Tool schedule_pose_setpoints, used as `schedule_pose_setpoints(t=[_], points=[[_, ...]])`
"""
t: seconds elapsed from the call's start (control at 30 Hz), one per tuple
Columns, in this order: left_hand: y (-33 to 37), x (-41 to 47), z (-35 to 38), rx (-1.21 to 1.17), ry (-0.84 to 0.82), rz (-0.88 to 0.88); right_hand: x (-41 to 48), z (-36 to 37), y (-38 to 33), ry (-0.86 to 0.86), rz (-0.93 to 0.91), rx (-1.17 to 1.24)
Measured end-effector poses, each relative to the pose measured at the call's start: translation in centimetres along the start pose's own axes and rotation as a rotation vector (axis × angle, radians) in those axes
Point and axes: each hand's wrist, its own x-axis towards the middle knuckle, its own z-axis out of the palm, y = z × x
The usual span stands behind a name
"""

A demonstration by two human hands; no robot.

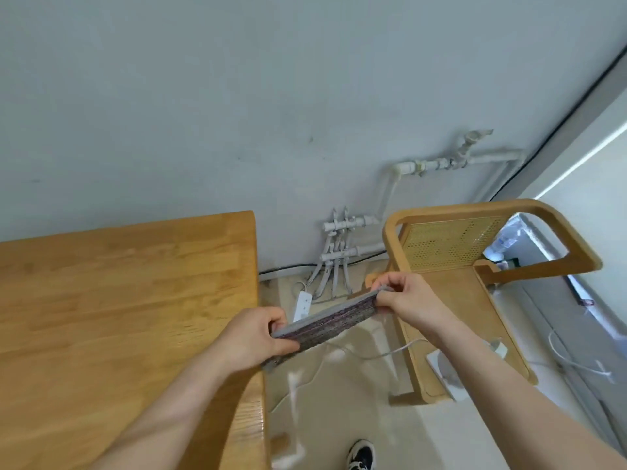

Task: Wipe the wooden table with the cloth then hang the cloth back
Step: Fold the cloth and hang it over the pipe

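A grey cloth [325, 322] with dark speckled stripes is stretched taut between both hands, in the air over the floor gap between table and chair. My left hand [252, 337] pinches its near lower end, just off the right edge of the wooden table [118, 300]. My right hand [403, 300] pinches the far upper end, close to the front of the wooden chair [475, 266]. The table top fills the left half of the view and is bare.
The chair has a cane back and a white charger and cable on its seat. White pipes [339, 252] run along the wall base, with a power strip [302, 305] and cables on the floor. My shoe [361, 456] shows at the bottom.
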Motion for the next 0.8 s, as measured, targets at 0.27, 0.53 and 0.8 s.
schedule_pose_setpoints(t=[0.27, 0.53, 0.8], points=[[8.6, 7.3, 1.4, -0.020, 0.057, 0.101, 3.1, -12.1, 0.8, 0.179, -0.054, 0.024], [15.9, 19.2, 0.3, -0.408, 0.258, 0.075, 11.9, -21.0, -0.9, 0.476, -0.155, -0.097], [22.0, 36.9, 0.1, -0.808, 0.282, 0.003, 27.4, -27.2, -3.1, 0.503, -0.015, 0.089]])
